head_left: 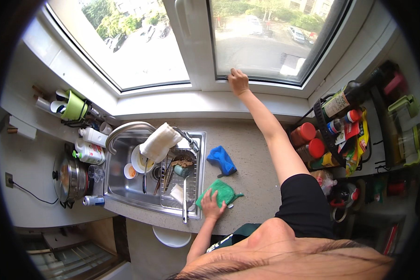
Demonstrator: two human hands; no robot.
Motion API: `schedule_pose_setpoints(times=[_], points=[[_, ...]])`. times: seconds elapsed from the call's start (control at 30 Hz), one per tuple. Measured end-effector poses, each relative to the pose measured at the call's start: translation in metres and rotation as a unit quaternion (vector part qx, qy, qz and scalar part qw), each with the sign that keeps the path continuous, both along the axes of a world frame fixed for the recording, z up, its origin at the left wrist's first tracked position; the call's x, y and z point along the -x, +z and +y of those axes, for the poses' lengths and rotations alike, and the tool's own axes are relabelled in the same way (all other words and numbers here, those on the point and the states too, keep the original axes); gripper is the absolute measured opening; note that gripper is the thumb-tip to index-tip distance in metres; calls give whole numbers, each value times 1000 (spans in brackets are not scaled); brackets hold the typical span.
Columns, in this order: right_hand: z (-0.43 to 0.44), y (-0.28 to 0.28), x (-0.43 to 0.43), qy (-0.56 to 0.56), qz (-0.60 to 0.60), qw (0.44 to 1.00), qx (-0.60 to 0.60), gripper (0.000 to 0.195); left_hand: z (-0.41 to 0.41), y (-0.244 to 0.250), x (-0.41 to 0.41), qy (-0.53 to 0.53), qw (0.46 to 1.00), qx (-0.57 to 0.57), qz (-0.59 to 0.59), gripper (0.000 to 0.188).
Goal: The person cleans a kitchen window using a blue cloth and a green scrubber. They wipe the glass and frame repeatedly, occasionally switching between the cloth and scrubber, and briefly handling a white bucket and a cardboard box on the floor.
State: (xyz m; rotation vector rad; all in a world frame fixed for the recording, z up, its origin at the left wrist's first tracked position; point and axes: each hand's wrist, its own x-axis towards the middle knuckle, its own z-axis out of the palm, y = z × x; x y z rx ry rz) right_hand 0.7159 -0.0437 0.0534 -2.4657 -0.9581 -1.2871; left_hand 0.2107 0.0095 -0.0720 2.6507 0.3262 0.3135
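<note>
My right hand [238, 82] is stretched out to the lower left corner of the right window pane [262, 52]. Its fingers are curled against the dark seal at the frame; whether anything is inside them is hidden. On the counter, my left hand [212, 205] lies flat, fingers apart, over a folded green cloth [215, 191] with a hanging loop and a small white tag. A crumpled blue cloth [221, 159] sits just beyond the green one, beside the sink's right rim.
The steel sink [126, 190] holds bowls and a wire rack [192, 168] with a long-handled utensil [185, 199]. A white cloth [161, 141] drapes over the faucet [126, 127]. Bottles [91, 150] and a pot [71, 178] stand left; red-lidded jars [306, 131] and a spice rack [323, 122] stand right.
</note>
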Motion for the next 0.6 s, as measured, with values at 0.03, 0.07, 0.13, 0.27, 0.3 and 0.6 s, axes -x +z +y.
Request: schedule_pose_setpoints(times=[0.03,0.07,0.13,0.27,0.3,0.6], points=[[-12,1,0,-4,-2,1000,-1,7,0,1,1,0,1000,-4,1,55],[-25,3,-1,-11,-5,1000,-6,7,0,1,1,0,1000,-7,2,56],[-52,4,0,-30,5,1000,-1,8,-1,1,2,0,1000,-8,7,56],[-101,7,0,-62,15,998,-8,12,-1,2,1,-1,1000,-3,7,55],[-113,9,-1,-70,16,997,-10,14,-1,3,-1,-2,1000,-2,4,55],[-189,16,3,-245,90,965,-26,15,0,0,2,-7,1000,0,3,57]])
